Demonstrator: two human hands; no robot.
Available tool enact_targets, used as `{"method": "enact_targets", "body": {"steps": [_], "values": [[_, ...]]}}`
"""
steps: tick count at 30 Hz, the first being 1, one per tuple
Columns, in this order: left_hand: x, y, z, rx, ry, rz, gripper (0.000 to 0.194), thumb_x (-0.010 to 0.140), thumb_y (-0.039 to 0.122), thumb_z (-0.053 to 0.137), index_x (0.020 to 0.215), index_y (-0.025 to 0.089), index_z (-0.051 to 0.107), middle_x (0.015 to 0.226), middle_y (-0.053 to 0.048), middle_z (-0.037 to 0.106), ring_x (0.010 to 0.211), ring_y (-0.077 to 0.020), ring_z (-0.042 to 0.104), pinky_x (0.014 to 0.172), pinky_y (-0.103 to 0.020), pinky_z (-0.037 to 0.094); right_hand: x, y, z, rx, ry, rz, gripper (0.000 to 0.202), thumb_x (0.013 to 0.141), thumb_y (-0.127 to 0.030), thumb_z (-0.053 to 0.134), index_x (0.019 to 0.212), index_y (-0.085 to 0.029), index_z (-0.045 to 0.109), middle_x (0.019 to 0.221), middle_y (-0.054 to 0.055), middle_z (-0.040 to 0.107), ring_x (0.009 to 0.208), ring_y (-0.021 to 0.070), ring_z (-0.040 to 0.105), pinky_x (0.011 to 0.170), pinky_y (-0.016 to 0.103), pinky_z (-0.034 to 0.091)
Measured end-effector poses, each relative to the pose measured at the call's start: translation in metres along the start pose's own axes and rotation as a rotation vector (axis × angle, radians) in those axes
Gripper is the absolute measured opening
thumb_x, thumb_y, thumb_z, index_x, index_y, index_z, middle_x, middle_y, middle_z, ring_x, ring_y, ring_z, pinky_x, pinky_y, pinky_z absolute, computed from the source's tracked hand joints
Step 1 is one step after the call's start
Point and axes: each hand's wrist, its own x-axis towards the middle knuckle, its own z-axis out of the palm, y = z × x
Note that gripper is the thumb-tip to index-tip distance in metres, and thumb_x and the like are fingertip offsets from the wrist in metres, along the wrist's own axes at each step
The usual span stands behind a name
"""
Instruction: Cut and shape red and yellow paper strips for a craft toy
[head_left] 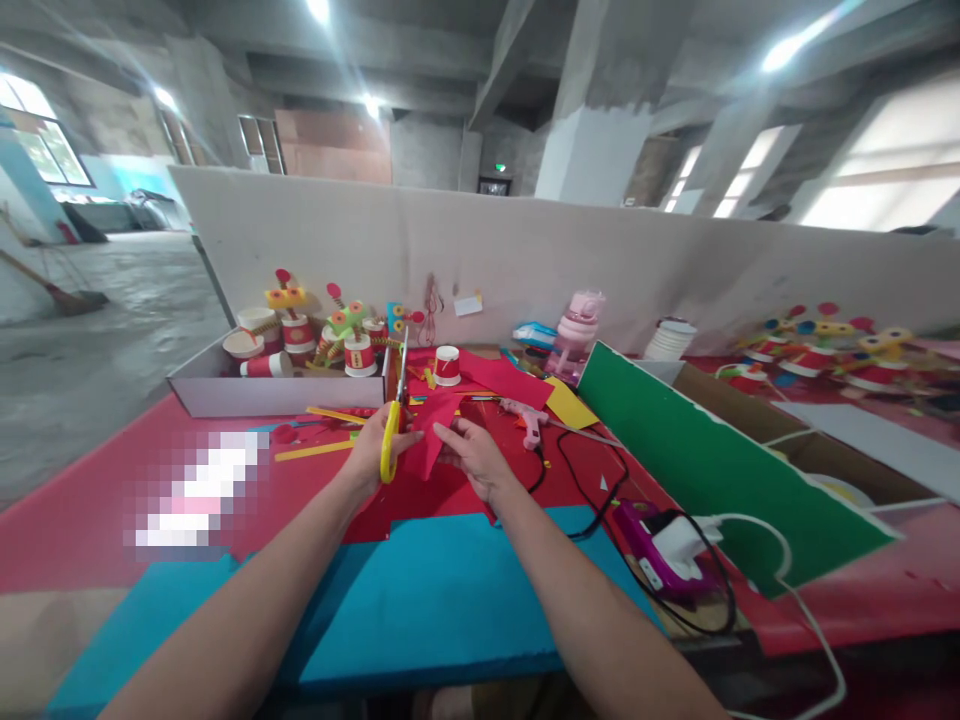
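Yellow-handled scissors (391, 443) point upward in my left hand (369, 452), whose fingers are closed around them. Between my two hands is a piece of red paper (430, 436). My right hand (471, 451) pinches the paper's right side with thumb and fingers. Just beyond the hands stands a red and white paper cup (447, 367). More red paper (506, 379) lies behind the right hand, near a pink glue gun (529, 421). Yellow strips (311, 451) lie left of my left hand.
A white box (277, 396) with cup figures stands at the back left. On the right are a green panel (720, 470), a purple power strip (664, 560) with cables, and a pink bottle (577, 335). Blue sheeting (442, 600) covers the near edge.
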Motion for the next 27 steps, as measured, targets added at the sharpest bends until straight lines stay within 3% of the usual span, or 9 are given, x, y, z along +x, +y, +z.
{"method": "enact_targets", "body": {"steps": [3,6,9,11,15,17,19,23,27], "values": [[0.0,0.0,-0.001,-0.02,0.029,0.009,0.039,0.053,0.027,0.079,0.081,0.017,0.054,0.074,0.004,0.055,0.065,-0.0099,0.052,0.061,-0.021,0.04,-0.004,0.0,0.003,-0.042,-0.12,0.041,0.049,0.059,-0.034,0.08,0.102,-0.02,0.063,0.09,0.003,0.072,0.071,0.0176,0.067,0.061,0.029,0.055],[-0.001,0.002,0.001,-0.048,0.04,0.002,0.039,0.052,0.027,0.08,0.08,0.017,0.053,0.075,0.004,0.055,0.065,-0.0096,0.052,0.061,-0.021,0.041,-0.005,0.001,0.006,-0.079,-0.17,-0.011,0.058,0.057,-0.031,0.081,0.109,-0.022,0.058,0.093,0.003,0.072,0.075,0.0191,0.068,0.063,0.03,0.056],[-0.001,0.004,0.003,-0.049,0.03,0.019,0.036,0.057,0.03,0.078,0.079,0.018,0.052,0.073,0.004,0.056,0.064,-0.01,0.053,0.061,-0.022,0.042,-0.003,0.0,0.006,-0.118,-0.159,-0.098,0.058,0.058,-0.031,0.08,0.11,-0.023,0.055,0.089,0.001,0.073,0.073,0.0188,0.068,0.067,0.031,0.056],[0.0,0.003,0.001,0.004,0.036,0.011,0.033,0.062,0.035,0.074,0.079,0.019,0.051,0.068,0.003,0.056,0.057,-0.0106,0.053,0.056,-0.023,0.041,-0.001,-0.004,0.002,-0.148,-0.08,-0.17,0.053,0.06,-0.031,0.078,0.107,-0.024,0.054,0.086,0.0,0.072,0.073,0.0183,0.068,0.068,0.031,0.055],[0.003,0.004,-0.012,0.371,-0.049,0.09,0.026,0.074,0.043,0.061,0.079,0.02,0.05,0.056,0.003,0.054,0.049,-0.0141,0.052,0.051,-0.025,0.038,0.005,-0.019,-0.018,-0.199,0.217,-0.363,0.039,0.064,-0.03,0.075,0.096,-0.023,0.054,0.083,0.0,0.071,0.074,0.0165,0.066,0.07,0.029,0.053],[0.002,0.007,-0.018,0.618,-0.113,0.198,0.024,0.077,0.044,0.057,0.08,0.021,0.049,0.06,0.001,0.055,0.055,-0.0169,0.055,0.055,-0.026,0.038,0.006,-0.027,-0.028,-0.217,0.37,-0.449,0.037,0.065,-0.031,0.074,0.095,-0.023,0.053,0.084,0.0,0.07,0.076,0.0164,0.065,0.072,0.029,0.052],[-0.002,0.012,-0.02,0.874,-0.193,0.214,0.023,0.084,0.044,0.048,0.086,0.021,0.047,0.067,-0.003,0.059,0.063,-0.0207,0.06,0.058,-0.027,0.038,0.007,-0.033,-0.036,-0.215,0.467,-0.501,0.04,0.066,-0.031,0.073,0.099,-0.023,0.052,0.085,0.0,0.07,0.08,0.0168,0.065,0.074,0.029,0.052],[-0.01,0.021,-0.015,1.282,-0.373,0.179,0.029,0.09,0.045,0.035,0.101,0.021,0.046,0.084,-0.012,0.066,0.077,-0.0287,0.065,0.063,-0.031,0.04,0.007,-0.037,-0.038,-0.171,0.492,-0.513,0.047,0.065,-0.031,0.073,0.107,-0.025,0.051,0.086,0.0,0.069,0.085,0.0184,0.065,0.077,0.031,0.052],[-0.013,0.026,-0.011,1.428,-0.461,0.194,0.039,0.092,0.049,0.027,0.109,0.019,0.045,0.091,-0.017,0.067,0.087,-0.0323,0.066,0.068,-0.036,0.043,0.007,-0.037,-0.034,-0.134,0.477,-0.543,0.045,0.065,-0.029,0.074,0.104,-0.025,0.051,0.088,0.0,0.07,0.085,0.0183,0.066,0.078,0.031,0.053]]}}
